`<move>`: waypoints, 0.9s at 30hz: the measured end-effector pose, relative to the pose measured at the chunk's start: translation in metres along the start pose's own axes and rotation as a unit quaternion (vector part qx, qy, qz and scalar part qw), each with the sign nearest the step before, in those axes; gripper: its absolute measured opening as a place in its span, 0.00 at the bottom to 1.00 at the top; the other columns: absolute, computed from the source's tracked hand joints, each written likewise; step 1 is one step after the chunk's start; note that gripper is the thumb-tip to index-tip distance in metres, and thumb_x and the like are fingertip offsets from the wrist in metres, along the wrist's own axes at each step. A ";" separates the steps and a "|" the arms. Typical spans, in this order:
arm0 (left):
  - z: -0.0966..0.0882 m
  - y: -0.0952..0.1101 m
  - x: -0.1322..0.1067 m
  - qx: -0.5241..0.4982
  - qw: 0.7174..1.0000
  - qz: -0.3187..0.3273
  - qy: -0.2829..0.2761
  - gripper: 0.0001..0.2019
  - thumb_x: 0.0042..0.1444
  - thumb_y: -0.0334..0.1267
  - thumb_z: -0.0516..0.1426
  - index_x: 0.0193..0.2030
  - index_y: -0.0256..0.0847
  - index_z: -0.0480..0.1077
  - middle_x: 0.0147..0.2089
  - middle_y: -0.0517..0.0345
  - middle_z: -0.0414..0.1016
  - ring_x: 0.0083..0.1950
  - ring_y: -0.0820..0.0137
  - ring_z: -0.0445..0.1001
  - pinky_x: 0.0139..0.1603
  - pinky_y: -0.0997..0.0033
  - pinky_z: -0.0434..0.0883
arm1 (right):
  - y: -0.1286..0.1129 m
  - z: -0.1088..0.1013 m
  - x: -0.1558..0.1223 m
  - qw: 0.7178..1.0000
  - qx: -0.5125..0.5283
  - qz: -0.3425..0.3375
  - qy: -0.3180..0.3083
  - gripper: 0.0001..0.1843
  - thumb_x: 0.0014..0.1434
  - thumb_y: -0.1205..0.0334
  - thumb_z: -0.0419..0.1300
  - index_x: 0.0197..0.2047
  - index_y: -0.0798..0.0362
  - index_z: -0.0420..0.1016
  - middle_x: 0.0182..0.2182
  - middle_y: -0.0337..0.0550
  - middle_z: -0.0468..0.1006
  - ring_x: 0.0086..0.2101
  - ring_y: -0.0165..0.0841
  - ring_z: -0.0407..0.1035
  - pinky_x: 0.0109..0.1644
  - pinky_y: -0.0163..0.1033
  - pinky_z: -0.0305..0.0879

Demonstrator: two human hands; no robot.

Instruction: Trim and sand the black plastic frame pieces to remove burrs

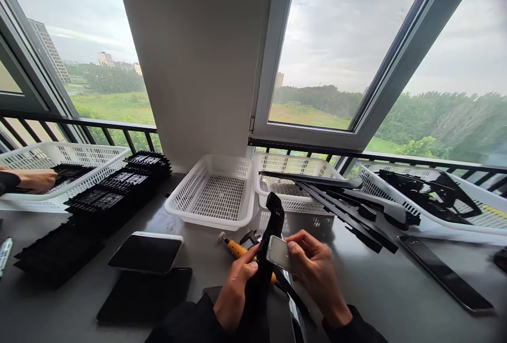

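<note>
My left hand (pixel 234 291) is wrapped round the lower end of a long black plastic part (pixel 266 250) that stands upright over the grey table (pixel 396 295). My right hand (pixel 317 272) pinches a small flat grey piece (pixel 279 255) against the side of that part. Just behind my hands lie a yellow-handled screwdriver (pixel 236 248) and a caliper (pixel 250 237), partly hidden.
An empty white basket (pixel 214 192) stands ahead. More baskets (pixel 293 166) to the right hold long black parts (pixel 348 211). Stacks of black trays (pixel 114 190) and dark flat panels (pixel 146 252) lie left. Another person's hand (pixel 37 179) reaches into the far-left basket (pixel 79 153).
</note>
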State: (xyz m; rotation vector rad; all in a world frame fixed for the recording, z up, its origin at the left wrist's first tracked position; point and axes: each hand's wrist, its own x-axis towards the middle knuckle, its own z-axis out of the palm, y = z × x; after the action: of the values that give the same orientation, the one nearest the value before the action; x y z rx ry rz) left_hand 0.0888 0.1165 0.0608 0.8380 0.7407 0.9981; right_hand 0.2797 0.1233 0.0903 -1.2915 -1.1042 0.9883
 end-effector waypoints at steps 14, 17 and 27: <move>0.001 0.007 0.003 -0.014 0.998 -0.012 -0.053 0.30 0.57 0.50 0.62 0.62 0.33 0.78 0.32 0.56 0.73 0.32 0.69 0.65 0.34 0.70 0.60 | 0.008 -0.002 0.003 0.999 -0.006 -0.010 0.040 0.22 0.57 0.40 0.68 0.30 0.52 0.75 0.22 0.35 0.71 0.23 0.29 0.60 0.24 0.33 0.60; -0.002 0.008 0.004 -0.009 1.000 -0.004 -0.019 0.29 0.58 0.49 0.62 0.62 0.33 0.78 0.35 0.53 0.78 0.36 0.64 0.72 0.40 0.68 0.66 | 0.009 0.005 0.000 1.000 0.002 0.001 0.002 0.22 0.57 0.39 0.66 0.29 0.51 0.75 0.21 0.34 0.69 0.21 0.29 0.58 0.23 0.34 0.58; -0.006 0.009 0.005 -0.020 0.995 0.001 0.095 0.26 0.57 0.48 0.63 0.60 0.35 0.80 0.55 0.46 0.84 0.61 0.50 0.76 0.59 0.62 0.70 | 0.009 0.018 -0.007 0.999 -0.015 -0.024 -0.041 0.20 0.58 0.44 0.67 0.28 0.53 0.76 0.23 0.39 0.73 0.25 0.31 0.63 0.27 0.34 0.60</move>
State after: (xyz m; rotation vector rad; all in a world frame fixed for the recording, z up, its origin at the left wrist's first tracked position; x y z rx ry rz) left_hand 0.0816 0.1255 0.0652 0.7150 0.8783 1.1018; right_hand 0.2612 0.1204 0.0804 -1.2512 -1.2121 0.9994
